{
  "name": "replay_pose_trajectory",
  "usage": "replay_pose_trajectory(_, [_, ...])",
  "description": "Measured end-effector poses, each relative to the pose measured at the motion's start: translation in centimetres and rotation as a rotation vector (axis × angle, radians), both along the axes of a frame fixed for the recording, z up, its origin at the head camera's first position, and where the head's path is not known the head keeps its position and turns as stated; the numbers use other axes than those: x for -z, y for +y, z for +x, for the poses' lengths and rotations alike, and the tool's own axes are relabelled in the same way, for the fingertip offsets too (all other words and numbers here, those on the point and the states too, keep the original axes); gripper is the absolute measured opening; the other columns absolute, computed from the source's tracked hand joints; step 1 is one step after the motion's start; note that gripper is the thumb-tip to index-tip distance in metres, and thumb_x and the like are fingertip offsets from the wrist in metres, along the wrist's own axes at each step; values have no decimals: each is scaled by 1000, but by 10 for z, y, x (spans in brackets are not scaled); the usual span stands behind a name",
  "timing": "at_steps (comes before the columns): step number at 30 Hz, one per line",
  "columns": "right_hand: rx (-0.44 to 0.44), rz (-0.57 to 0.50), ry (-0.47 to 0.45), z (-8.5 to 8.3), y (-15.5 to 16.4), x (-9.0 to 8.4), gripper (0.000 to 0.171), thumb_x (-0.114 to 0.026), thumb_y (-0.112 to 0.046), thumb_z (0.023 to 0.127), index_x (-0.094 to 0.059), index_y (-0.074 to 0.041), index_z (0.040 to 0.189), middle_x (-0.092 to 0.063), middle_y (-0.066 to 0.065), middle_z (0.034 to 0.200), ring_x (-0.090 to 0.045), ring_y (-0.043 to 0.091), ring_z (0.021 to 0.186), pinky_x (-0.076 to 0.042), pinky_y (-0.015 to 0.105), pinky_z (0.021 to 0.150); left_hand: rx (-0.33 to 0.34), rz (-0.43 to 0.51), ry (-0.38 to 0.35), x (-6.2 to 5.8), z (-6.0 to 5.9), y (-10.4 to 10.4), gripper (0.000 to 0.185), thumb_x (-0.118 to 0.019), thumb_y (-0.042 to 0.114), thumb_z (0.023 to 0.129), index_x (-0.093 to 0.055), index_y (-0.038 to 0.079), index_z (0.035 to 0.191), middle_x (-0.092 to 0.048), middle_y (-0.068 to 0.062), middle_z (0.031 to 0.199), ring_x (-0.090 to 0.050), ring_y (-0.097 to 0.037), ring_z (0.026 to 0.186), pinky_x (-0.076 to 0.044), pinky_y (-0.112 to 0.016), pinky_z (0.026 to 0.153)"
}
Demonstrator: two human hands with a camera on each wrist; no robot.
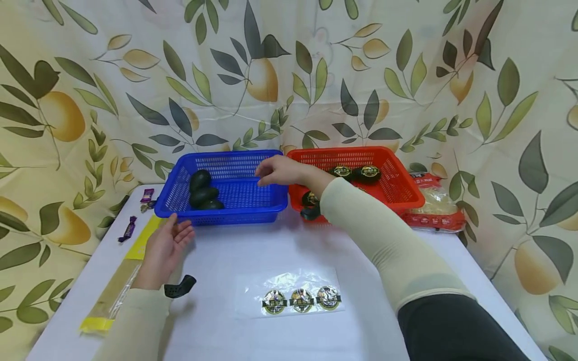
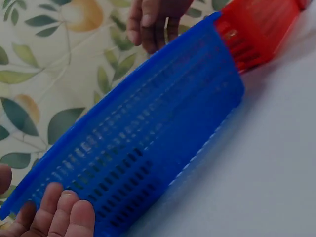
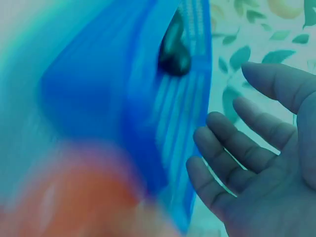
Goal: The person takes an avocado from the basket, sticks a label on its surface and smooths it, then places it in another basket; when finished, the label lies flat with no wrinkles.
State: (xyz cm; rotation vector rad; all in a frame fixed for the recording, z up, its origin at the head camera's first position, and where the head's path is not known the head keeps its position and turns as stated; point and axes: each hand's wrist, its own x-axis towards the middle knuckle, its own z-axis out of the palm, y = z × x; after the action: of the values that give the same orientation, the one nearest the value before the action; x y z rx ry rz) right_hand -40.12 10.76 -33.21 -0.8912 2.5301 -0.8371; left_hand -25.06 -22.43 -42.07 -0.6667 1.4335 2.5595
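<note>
My right hand (image 1: 282, 170) hovers over the right end of the blue basket (image 1: 226, 219), fingers loosely bent and holding nothing. In the right wrist view its spread fingers (image 3: 237, 153) show beside the basket's slotted wall. Dark green avocados (image 1: 204, 194) lie together at the left inside that basket. By its front left corner is my left hand (image 1: 164, 248), palm turned up and bare, fingertips close to the basket's side. Touching the blue basket's right end, the red basket (image 1: 402, 193) holds several dark avocados (image 1: 368, 173) with black-and-gold stickers; my right forearm partly covers them.
A clear sheet with three round black-and-gold stickers (image 1: 301, 301) lies at the front middle. Purple-wrapped sweets (image 1: 129, 228) and a long yellow-ended packet (image 1: 119, 281) lie at the left. A red-and-clear bag (image 1: 435, 205) sits right of the red basket. A patterned cloth hangs behind.
</note>
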Motion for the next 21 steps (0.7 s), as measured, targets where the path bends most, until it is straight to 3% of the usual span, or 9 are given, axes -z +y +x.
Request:
replay_pose_trajectory(3, [-46,-51,-20,-4,-29,2,39,-71,-32,98,-66,-13,132,-70,3,124,-64,20,117,-55,37,102,-46,27,-14,-5,-6,-12,30,-50,41,108,-44,22,130,-63,-1,117,-67,-12,100,-58,-27,99])
replay_pose_trajectory(10, [-74,-124,-157,-19,-87,8,39,-71,-30,99,-64,-10,132,-69,7,119,-64,29,118,-59,42,98,-87,-49,-3,-9,-12,-20,19,-46,29,111,-43,15,124,-69,-4,99,-72,-14,87,-62,-29,89])
replay_pose_trajectory(15, [-78,-95,-178,-37,-120,16,46,-70,-30,100,-62,-8,139,-67,9,125,-64,26,114,-59,38,97,-125,-57,-18,-12,-14,-19,19,-49,27,111,-45,14,124,-69,-4,96,-73,-15,85,-62,-29,88])
replay_pose_trajectory(21, [-107,-10,-143,-59,-140,24,47,-68,-30,101,-60,-8,142,-66,8,125,-63,24,112,-60,38,95,-115,-85,-69,-13,-13,-13,20,-49,30,110,-46,16,125,-70,-2,99,-73,-13,90,-61,-28,92])
